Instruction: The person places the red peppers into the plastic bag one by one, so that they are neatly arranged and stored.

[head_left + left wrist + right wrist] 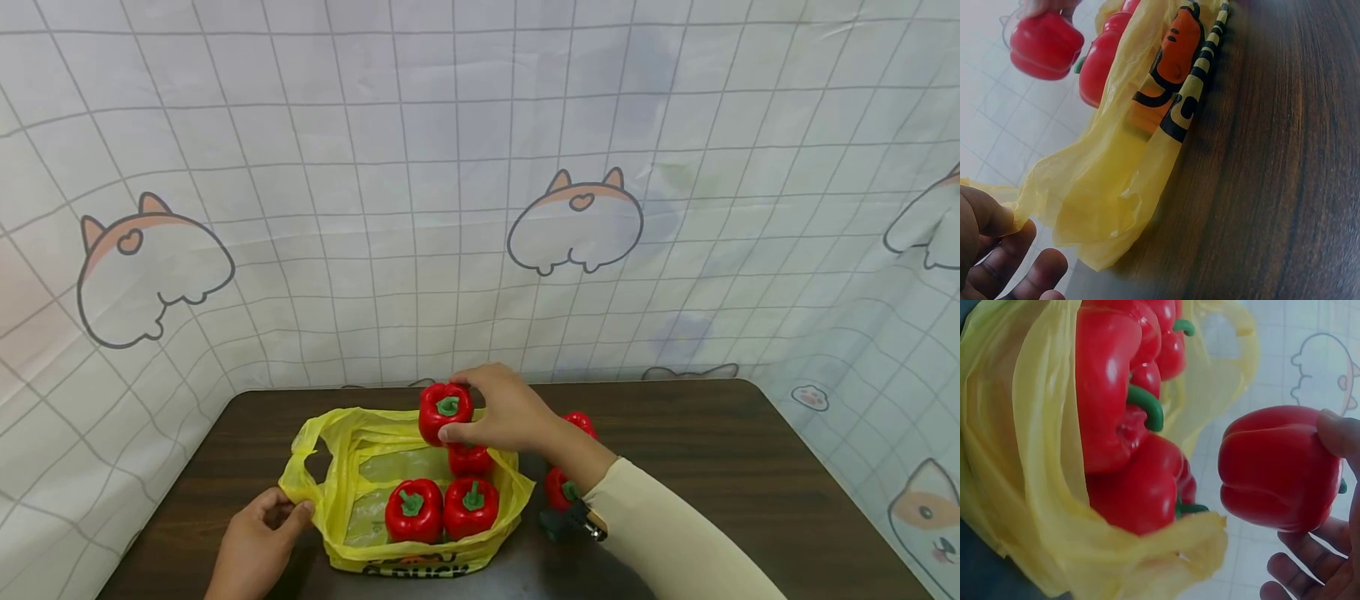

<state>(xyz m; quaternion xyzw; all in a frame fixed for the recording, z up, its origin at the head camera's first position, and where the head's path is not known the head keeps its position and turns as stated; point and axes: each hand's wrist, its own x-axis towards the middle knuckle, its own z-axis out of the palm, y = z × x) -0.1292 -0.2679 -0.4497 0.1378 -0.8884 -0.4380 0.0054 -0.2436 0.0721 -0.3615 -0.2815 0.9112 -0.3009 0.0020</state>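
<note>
A yellow plastic bag (pixel 341 467) stands wide-mouthed on the table, with three red bell peppers inside; two of them, one pepper (pixel 413 511) and another pepper (pixel 471 507), sit at its near side. My left hand (pixel 258 533) pinches the bag's left handle between thumb and fingers, also visible in the left wrist view. Above the far right part of the bag, my right hand (pixel 506 410) grips a red bell pepper (pixel 442 412) with a green stem. In the right wrist view this held pepper (pixel 1279 469) hangs apart from those in the bag.
Right of the bag, partly behind my right forearm, lie a red pepper (pixel 580 423) and another red pepper (pixel 558 490). The dark wooden table (pixel 720 483) ends at a grid-patterned cloth backdrop (pixel 420 208) with cartoon animals.
</note>
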